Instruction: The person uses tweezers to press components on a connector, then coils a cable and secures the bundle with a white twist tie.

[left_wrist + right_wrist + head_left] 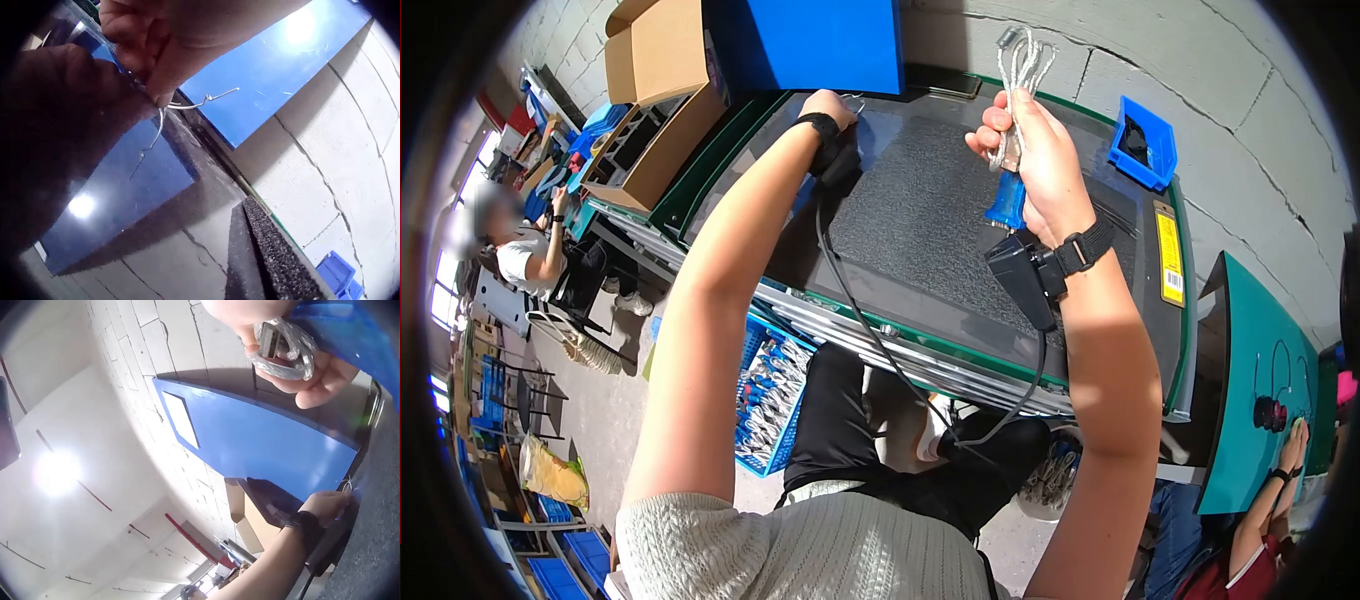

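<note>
In the head view my right hand (1048, 165) holds a coiled silver-white braided USB cable (1025, 65) upright above the dark mat (910, 215). Below the coil hangs its translucent blue connector (1006, 202). The right wrist view shows a metal USB plug (270, 342) within the loops. At the far left of the bench, my left hand (828, 108) pinches a thin white wire tie (203, 104) between thumb and finger. Both ends of the tie stick out, kinked. The hand hides its middle.
A blue board (815, 45) stands behind the left hand, beside an open cardboard box (660, 65). At the back right sits a small blue bin (1162, 150); a yellow card (1169, 255) lies nearer. Below the bench, a blue basket (752, 462) holds many cables. Other people sit at both sides.
</note>
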